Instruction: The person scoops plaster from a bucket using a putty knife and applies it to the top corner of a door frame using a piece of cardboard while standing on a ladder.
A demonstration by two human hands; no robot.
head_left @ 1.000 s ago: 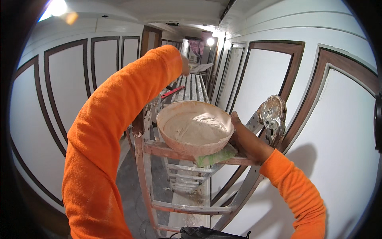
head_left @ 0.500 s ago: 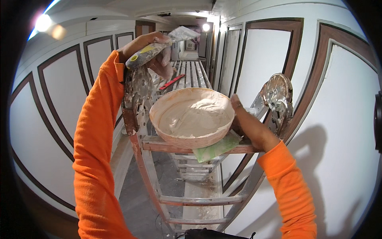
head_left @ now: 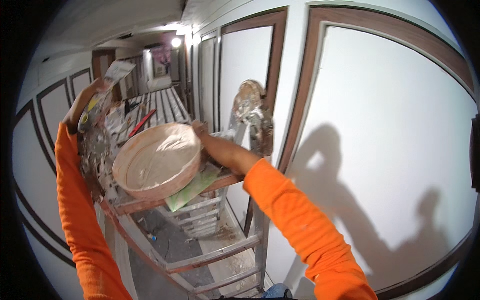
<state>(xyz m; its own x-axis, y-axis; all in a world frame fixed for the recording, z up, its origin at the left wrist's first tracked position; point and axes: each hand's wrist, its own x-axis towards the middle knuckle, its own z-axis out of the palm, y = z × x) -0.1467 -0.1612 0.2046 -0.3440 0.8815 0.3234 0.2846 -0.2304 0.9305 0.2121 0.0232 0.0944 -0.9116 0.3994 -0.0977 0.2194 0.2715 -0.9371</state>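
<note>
A wide round tub (head_left: 159,192) of pale filler paste (head_left: 167,155) rests on a top rung of the ladder, tilted a little. My right hand (head_left: 220,147) holds the tub's right side, its thumb at the rim and its other fingers hidden behind the wall. At the far left, my left hand (head_left: 82,102) is closed round the stained handle of a putty knife (head_left: 119,71), beside the ladder's left hinge. The knife's broad blade points up and carries whitish residue. Under the tub, a green sheet (head_left: 192,191) hangs over the rung.
The metal ladder (head_left: 217,256) has a paste-crusted hinge (head_left: 252,107) on its right side. Beyond the tub, a slatted platform (head_left: 167,102) holds a red bar-shaped tool (head_left: 142,123) and other small items. White panels (head_left: 390,110) with brown frames line the right wall. A lamp (head_left: 176,42) shines down the corridor.
My view has turned to the right, so the ladder, tub and both arms appear further left and tilted. Both hands keep their holds on the putty knife and the tub.
</note>
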